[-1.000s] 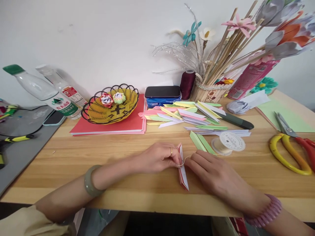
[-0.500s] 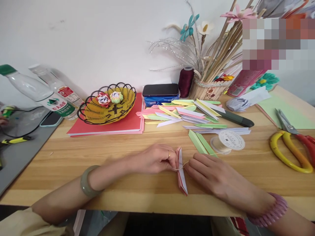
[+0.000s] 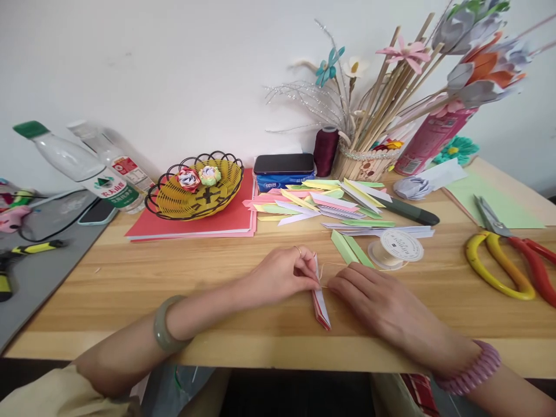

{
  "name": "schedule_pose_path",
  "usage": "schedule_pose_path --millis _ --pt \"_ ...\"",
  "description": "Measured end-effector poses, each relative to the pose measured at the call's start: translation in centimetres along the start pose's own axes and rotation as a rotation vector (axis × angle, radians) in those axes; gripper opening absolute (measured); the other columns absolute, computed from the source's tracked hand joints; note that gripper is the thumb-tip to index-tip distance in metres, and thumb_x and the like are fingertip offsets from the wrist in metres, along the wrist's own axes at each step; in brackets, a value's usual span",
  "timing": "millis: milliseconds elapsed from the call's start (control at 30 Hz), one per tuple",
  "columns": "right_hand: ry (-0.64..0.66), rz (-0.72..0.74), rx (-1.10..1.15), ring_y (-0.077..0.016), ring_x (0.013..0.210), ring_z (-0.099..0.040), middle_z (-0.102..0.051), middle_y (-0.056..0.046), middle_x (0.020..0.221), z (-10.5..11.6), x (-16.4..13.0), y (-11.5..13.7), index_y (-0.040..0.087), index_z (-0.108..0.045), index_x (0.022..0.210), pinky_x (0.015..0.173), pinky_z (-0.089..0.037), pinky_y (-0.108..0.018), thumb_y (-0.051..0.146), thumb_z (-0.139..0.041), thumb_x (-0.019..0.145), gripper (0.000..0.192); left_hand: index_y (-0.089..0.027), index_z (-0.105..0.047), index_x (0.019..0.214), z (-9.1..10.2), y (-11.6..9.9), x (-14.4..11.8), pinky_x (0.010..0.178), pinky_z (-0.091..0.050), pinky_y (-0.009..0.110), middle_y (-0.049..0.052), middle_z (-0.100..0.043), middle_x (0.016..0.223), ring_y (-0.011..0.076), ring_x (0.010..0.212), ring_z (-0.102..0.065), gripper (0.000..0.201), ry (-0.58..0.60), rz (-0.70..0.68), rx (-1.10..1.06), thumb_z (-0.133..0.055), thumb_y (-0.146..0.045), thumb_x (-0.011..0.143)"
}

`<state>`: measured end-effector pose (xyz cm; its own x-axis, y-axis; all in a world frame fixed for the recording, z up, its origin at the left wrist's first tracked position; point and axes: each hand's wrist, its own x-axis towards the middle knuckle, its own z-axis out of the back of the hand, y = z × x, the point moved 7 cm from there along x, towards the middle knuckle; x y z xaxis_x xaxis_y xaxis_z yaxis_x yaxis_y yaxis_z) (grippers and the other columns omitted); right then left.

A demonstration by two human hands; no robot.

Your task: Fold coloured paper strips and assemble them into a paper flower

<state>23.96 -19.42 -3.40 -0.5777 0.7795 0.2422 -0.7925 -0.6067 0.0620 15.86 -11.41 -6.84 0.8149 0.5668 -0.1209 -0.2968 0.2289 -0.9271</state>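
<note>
Wooden table [image 3: 130, 278] takes up most of the view, with a yellow basket [image 3: 195, 194] on red paper [image 3: 230, 220] and a pile of folded strips [image 3: 321, 202] further back. Near the front edge, the left hand [image 3: 282, 275] and right hand [image 3: 369, 295] both pinch a pink folded bundle [image 3: 320, 301] lying on the wood, thin thread [image 3: 336, 265] around it.
</note>
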Motion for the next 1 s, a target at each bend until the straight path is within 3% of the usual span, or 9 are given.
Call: schedule_pose_path --millis 167,300,500,667,800,900,1000 --pt "-0.028 -0.071 -0.014 -0.0187 0.072 -0.049 -0.054 -0.007 0.078 0.1 -0.5 0.1 0.013 -0.054 0.085 0.063 -0.041 -0.033 0.012 -0.033 0.089 0.022 -0.016 -0.057 0.068 -0.1 -0.2 -0.2 0.063 -0.044 0.021 -0.003 -0.061 0.069 0.0092 0.064 -0.057 0.005 -0.055 0.004 0.123 -0.061 -0.019 0.069" --pt "-0.046 -0.153 -0.007 -0.0162 0.064 -0.049 -0.053 -0.002 0.070 0.5 -0.3 0.2 0.017 -0.054 0.077 0.056 -0.036 -0.029 0.015 -0.042 0.085 0.015 -0.016 -0.062 0.071 0.0 -1.1 -0.4 0.063 -0.044 0.020 -0.002 -0.062 0.071 0.0093 0.064 -0.056 0.002 -0.070 -0.058 0.237 -0.060 -0.017 0.071" --pt "-0.063 -0.409 0.269 -0.0107 0.053 -0.049 -0.054 0.002 0.063 0.8 0.3 -0.7 0.019 -0.052 0.069 0.048 -0.033 -0.023 0.018 -0.048 0.081 0.013 -0.019 -0.066 0.078 -0.1 -2.5 -0.6 0.071 -0.042 0.023 -0.001 -0.066 0.076 0.0125 0.074 -0.057 0.010 -0.036 -0.183 0.404 -0.056 -0.019 0.076" --pt "-0.050 -0.457 0.392 -0.0103 0.054 -0.050 -0.054 0.003 0.062 0.3 1.0 -0.8 0.019 -0.051 0.066 0.050 -0.034 -0.023 0.016 -0.048 0.081 0.015 -0.016 -0.065 0.077 -0.6 -3.0 -0.9 0.073 -0.043 0.025 0.003 -0.066 0.078 0.0147 0.076 -0.057 0.011 -0.052 -0.297 0.547 -0.053 -0.016 0.076" --pt "-0.109 -0.442 0.473 -0.0106 0.057 -0.051 -0.056 0.001 0.068 0.6 1.0 -1.2 0.019 -0.051 0.073 0.051 -0.038 -0.022 0.019 -0.046 0.084 0.013 -0.015 -0.064 0.076 -0.7 -2.8 -0.9 0.072 -0.043 0.024 0.003 -0.066 0.077 0.0142 0.075 -0.057 0.010 -0.066 -0.314 0.524 -0.054 -0.017 0.077" --pt "-0.183 -0.419 0.521 -0.0092 0.058 -0.052 -0.058 -0.001 0.080 1.2 0.7 -1.5 0.020 -0.051 0.088 0.051 -0.042 -0.021 0.018 -0.043 0.086 0.009 -0.015 -0.064 0.075 -0.4 -2.7 -0.9 0.072 -0.044 0.024 0.003 -0.066 0.077 0.0137 0.075 -0.058 0.010 -0.086 -0.301 0.461 -0.055 -0.017 0.077" --pt "-0.129 -0.365 0.537 -0.0113 0.070 -0.058 -0.059 -0.005 0.098 0.7 0.8 -1.3 0.021 -0.046 0.107 0.060 -0.047 -0.024 0.016 -0.041 0.086 0.023 -0.016 -0.064 0.073 -0.2 -2.7 -0.9 0.074 -0.044 0.024 0.002 -0.066 0.080 0.0139 0.079 -0.058 0.009 -0.099 -0.285 0.415 -0.055 -0.016 0.077"
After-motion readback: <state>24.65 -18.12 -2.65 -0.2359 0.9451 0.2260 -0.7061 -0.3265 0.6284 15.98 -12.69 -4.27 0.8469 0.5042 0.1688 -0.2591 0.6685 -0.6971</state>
